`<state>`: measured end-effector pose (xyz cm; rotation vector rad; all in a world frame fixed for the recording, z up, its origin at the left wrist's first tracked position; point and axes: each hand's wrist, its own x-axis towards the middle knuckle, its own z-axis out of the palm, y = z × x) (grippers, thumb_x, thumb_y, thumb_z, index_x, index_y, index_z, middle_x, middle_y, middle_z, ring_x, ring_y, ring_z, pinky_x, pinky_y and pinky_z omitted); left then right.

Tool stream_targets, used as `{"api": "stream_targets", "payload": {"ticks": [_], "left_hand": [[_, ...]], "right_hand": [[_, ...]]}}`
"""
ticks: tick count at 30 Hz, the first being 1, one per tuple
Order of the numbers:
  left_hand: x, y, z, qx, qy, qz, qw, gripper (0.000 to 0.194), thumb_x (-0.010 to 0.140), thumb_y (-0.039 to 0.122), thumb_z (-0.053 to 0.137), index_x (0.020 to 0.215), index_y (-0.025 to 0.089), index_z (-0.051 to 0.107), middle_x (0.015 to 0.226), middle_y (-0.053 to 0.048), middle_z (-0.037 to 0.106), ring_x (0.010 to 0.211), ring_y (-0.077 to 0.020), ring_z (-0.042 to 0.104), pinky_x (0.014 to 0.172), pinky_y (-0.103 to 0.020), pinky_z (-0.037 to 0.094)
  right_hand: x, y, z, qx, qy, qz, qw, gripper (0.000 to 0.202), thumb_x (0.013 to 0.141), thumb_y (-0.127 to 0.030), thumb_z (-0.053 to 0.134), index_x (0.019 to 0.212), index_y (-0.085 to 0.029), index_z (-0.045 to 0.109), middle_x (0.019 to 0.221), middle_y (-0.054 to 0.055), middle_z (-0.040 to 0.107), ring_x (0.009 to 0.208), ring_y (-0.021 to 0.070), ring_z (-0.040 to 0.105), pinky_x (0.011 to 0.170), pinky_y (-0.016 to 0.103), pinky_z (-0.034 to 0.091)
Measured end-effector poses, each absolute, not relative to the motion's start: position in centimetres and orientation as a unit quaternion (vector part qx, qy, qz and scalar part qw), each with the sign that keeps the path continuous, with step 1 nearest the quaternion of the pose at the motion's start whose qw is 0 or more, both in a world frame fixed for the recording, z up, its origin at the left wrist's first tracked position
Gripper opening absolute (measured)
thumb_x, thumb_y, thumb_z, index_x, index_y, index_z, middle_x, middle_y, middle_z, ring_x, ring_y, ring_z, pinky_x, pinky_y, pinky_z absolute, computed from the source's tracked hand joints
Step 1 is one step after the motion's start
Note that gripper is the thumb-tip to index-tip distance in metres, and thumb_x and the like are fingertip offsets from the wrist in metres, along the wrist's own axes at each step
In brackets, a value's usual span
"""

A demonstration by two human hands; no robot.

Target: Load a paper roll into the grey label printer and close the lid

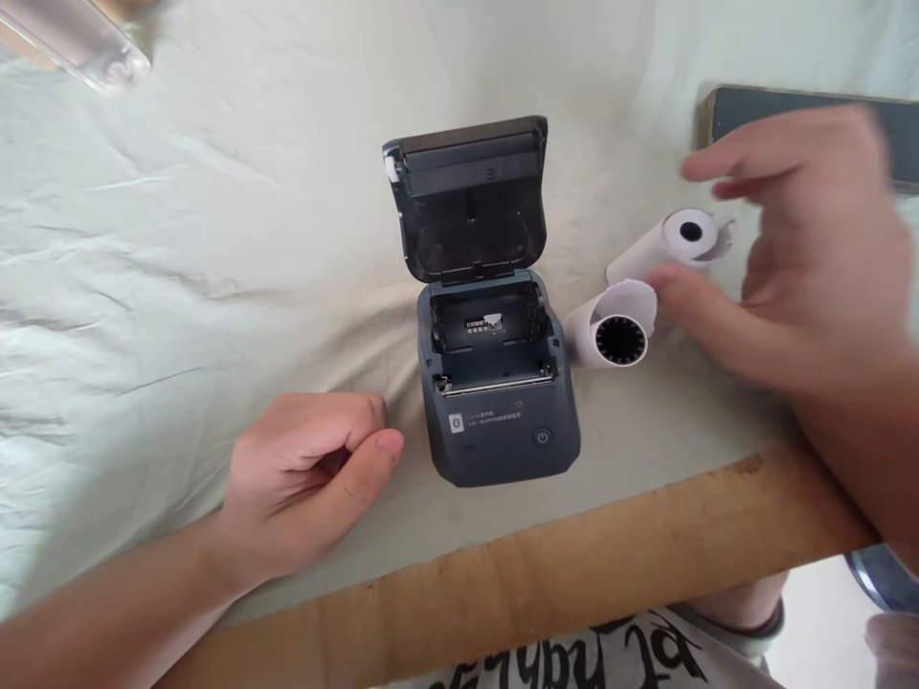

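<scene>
In the middle stands a small dark blue label printer (503,435), its black lid (474,196) raised and its paper bay bare of any roll. To its right lie two white paper rolls: the nearer roll (595,330) shows a wide dark core, and the farther roll (646,254) has a narrow one. My right hand (811,239), slightly blurred, hovers beside these rolls with thumb and fingers apart, holding nothing. Left of the printer, my left hand (308,478) rests on the cloth with its fingers curled in, and nothing shows in it.
A wrinkled pale cloth (215,239) covers the table, whose wooden edge (503,565) runs along the front. A dark phone-like slab (790,105) lies at the upper right, partly behind my right hand. A clear plastic item (86,48) sits at the upper left corner.
</scene>
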<state>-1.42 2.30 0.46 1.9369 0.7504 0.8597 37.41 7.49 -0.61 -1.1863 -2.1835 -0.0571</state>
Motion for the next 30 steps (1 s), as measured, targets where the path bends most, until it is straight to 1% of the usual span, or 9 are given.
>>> {"api": "stream_targets", "payload": {"ticks": [3, 6, 10, 14, 16, 19, 22, 27, 30], "left_hand": [[-1.4, 2.3, 0.5, 0.778, 0.299, 0.344, 0.431, 0.041, 0.106, 0.016, 0.073, 0.081, 0.027, 0.043, 0.054, 0.007, 0.041, 0.041, -0.0111, 0.039, 0.038, -0.027, 0.031], [-1.5, 2.2, 0.5, 0.777, 0.302, 0.343, 0.434, 0.039, 0.106, 0.014, 0.072, 0.081, 0.027, 0.045, 0.055, 0.007, 0.042, 0.041, -0.0110, 0.041, 0.039, -0.026, 0.033], [-1.6, 2.1, 0.4, 0.777, 0.303, 0.345, 0.430, 0.040, 0.104, 0.013, 0.074, 0.080, 0.026, 0.044, 0.055, 0.007, 0.042, 0.042, -0.0107, 0.039, 0.039, -0.026, 0.031], [-1.4, 2.1, 0.4, 0.783, 0.300, 0.350, 0.417, 0.041, 0.102, 0.009, 0.073, 0.081, 0.026, 0.042, 0.057, 0.008, 0.041, 0.044, -0.0104, 0.038, 0.041, -0.027, 0.030], [-1.3, 2.1, 0.4, 0.784, 0.299, 0.350, 0.416, 0.041, 0.102, 0.006, 0.071, 0.081, 0.026, 0.042, 0.057, 0.008, 0.040, 0.045, -0.0100, 0.038, 0.042, -0.026, 0.030], [-1.2, 2.2, 0.5, 0.787, 0.287, 0.352, 0.419, 0.040, 0.100, 0.004, 0.071, 0.081, 0.026, 0.043, 0.058, 0.009, 0.041, 0.045, -0.0092, 0.038, 0.041, -0.024, 0.030], [-1.2, 2.2, 0.7, 0.788, 0.292, 0.348, 0.415, 0.041, 0.102, 0.003, 0.068, 0.081, 0.026, 0.042, 0.058, 0.008, 0.041, 0.045, -0.0091, 0.037, 0.042, -0.024, 0.029], [-1.3, 2.0, 0.6, 0.785, 0.295, 0.344, 0.422, 0.041, 0.102, 0.006, 0.071, 0.081, 0.026, 0.043, 0.058, 0.008, 0.042, 0.045, -0.0101, 0.039, 0.042, -0.025, 0.031], [-1.4, 2.1, 0.5, 0.785, 0.296, 0.342, 0.423, 0.042, 0.104, 0.008, 0.071, 0.080, 0.026, 0.042, 0.057, 0.008, 0.041, 0.045, -0.0096, 0.038, 0.042, -0.025, 0.029]], "right_hand": [[35.9, 5.7, 0.7, -0.388, -0.850, -0.030, 0.355, 0.042, 0.114, -0.060, 0.064, 0.149, -0.038, 0.071, 0.143, 0.011, 0.081, 0.136, 0.0374, 0.078, 0.111, 0.065, 0.068], [34.0, 4.3, 1.6, -0.344, -0.891, 0.024, 0.296, 0.028, 0.113, -0.043, 0.072, 0.141, -0.039, 0.071, 0.151, 0.006, 0.080, 0.130, 0.0285, 0.083, 0.108, 0.053, 0.074], [32.9, 4.4, 1.2, -0.330, -0.902, 0.068, 0.269, 0.043, 0.111, -0.029, 0.076, 0.151, -0.043, 0.067, 0.149, 0.001, 0.081, 0.131, 0.0273, 0.084, 0.108, 0.047, 0.075], [33.5, 4.6, 0.4, -0.355, -0.902, 0.044, 0.243, 0.038, 0.112, -0.032, 0.074, 0.150, -0.036, 0.068, 0.134, 0.006, 0.080, 0.112, 0.0258, 0.083, 0.082, 0.038, 0.072], [33.8, 4.4, 0.4, -0.389, -0.896, 0.007, 0.214, 0.028, 0.117, -0.041, 0.067, 0.142, -0.030, 0.069, 0.120, 0.008, 0.077, 0.098, 0.0251, 0.080, 0.064, 0.036, 0.063], [34.3, 4.1, 0.8, -0.415, -0.892, -0.036, 0.174, 0.030, 0.120, -0.052, 0.060, 0.130, -0.025, 0.070, 0.104, 0.007, 0.073, 0.073, 0.0217, 0.069, 0.047, 0.037, 0.046], [34.6, 4.3, 1.1, -0.402, -0.898, -0.004, 0.178, 0.027, 0.119, -0.051, 0.065, 0.129, -0.026, 0.069, 0.105, 0.006, 0.077, 0.075, 0.0200, 0.072, 0.053, 0.036, 0.055], [34.2, 4.6, 1.4, -0.433, -0.822, 0.170, 0.329, 0.037, 0.099, -0.053, 0.095, 0.117, -0.031, 0.071, 0.096, 0.002, 0.079, 0.085, 0.0227, 0.080, 0.063, 0.040, 0.064], [34.1, 4.4, 1.8, -0.452, -0.786, 0.232, 0.351, 0.038, 0.092, -0.043, 0.103, 0.103, -0.030, 0.070, 0.111, 0.004, 0.085, 0.102, 0.0265, 0.085, 0.072, 0.044, 0.070]]}}
